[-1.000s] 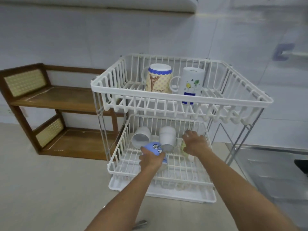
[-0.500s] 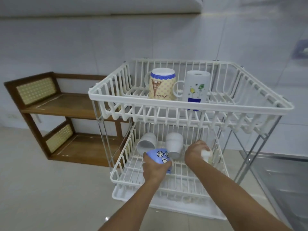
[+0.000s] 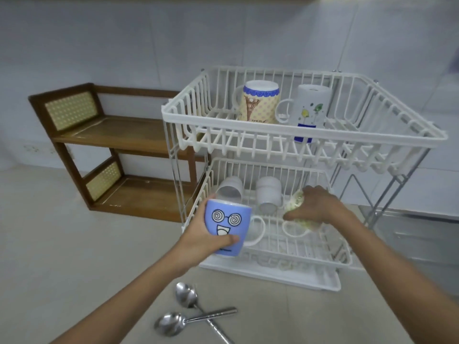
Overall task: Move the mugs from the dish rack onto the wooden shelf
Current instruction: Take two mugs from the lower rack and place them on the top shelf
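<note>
My left hand (image 3: 198, 238) grips a blue mug (image 3: 226, 229) with a cartoon face, upright, just outside the front left of the white two-tier dish rack (image 3: 310, 142). My right hand (image 3: 318, 207) is closed over a pale green-patterned mug (image 3: 296, 202) lying tilted in the lower tier. Two white mugs (image 3: 229, 189) (image 3: 269, 194) lie on their sides behind it. In the upper tier a yellow mug (image 3: 259, 103) and a white mug (image 3: 310, 110) stand upside down. The wooden shelf (image 3: 119, 134) stands to the left, both boards bare.
Two metal spoons (image 3: 191, 311) lie crossed on the beige counter near the front edge. A white drip tray (image 3: 320, 281) sits under the rack. A metal sink (image 3: 417, 234) lies to the right. A tiled wall runs behind everything.
My left hand has lifted the blue mug up and out toward the rack's front left and turned it upright. My right hand has closed on the patterned mug. The view has dropped, showing the spoons.
</note>
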The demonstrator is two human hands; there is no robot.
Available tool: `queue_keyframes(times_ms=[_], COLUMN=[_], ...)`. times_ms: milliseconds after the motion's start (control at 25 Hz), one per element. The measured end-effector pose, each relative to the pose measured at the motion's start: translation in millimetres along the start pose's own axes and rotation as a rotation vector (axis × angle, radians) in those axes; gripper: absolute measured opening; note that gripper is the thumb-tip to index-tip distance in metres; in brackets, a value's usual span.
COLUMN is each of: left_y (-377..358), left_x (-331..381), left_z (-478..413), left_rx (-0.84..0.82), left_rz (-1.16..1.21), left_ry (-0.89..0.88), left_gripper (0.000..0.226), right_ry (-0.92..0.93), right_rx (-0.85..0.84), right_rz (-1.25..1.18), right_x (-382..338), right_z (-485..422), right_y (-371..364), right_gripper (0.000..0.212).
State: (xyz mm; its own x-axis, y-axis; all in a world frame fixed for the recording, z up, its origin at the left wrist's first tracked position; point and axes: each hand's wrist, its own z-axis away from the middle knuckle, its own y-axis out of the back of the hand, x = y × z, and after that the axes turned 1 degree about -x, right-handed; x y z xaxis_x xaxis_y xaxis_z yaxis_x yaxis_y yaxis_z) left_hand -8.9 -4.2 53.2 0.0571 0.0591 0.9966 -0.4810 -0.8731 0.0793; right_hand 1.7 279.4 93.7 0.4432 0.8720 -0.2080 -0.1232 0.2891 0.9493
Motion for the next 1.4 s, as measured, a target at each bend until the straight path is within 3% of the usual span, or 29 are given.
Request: queue_keyframes(times_ms=[80, 160, 360, 480, 600, 760, 920, 1200, 1400], left_y=[32, 68, 177, 240, 290, 333, 357, 386, 397], left_x=[3, 9, 42, 75, 104, 115, 107, 77, 64], left_z=[30, 58, 56, 16, -30, -87, -132, -179, -197], left_rx=[0.015, 0.089, 0.455, 0.644, 0.704, 0.664, 0.625, 0.563, 0.518], left_rz=[0.064, 0.147, 0.219, 0.166, -0.057, -0.352, -0.392, -0.438, -0.371], left_ry=[0.004, 0.006, -0.143, -0.260, -0.317, -0.303, -0.281, -0.165, -0.188], left_gripper=[0.084, 0.088, 0.066, 0.074, 0.070, 0.085, 0.093, 0.111, 0.108], right_ry=[0.066, 0.147, 0.499, 0.602, 0.599, 0.443, 0.250, 0.160, 0.188], right_rx=[-0.038, -0.119, -0.251, -0.314, -0.249, 0.128, 0.398, 0.440, 0.410], right_rz=[-0.522, -0.846, -1.094, -1.189, -1.250, -1.253, -1.133, -0.975, -0.963], right_x=[3, -5, -97, -178, -265, -364, -418, -451, -451], right_z=[32, 61, 118, 132, 124, 69, -10, -98, -127], right_y=[1, -4, -7, -10, -11, -1, 14, 13, 4], right_gripper=[0.069, 0.056, 0.071, 0.070, 0.069, 0.074, 0.083, 0.088, 0.087])
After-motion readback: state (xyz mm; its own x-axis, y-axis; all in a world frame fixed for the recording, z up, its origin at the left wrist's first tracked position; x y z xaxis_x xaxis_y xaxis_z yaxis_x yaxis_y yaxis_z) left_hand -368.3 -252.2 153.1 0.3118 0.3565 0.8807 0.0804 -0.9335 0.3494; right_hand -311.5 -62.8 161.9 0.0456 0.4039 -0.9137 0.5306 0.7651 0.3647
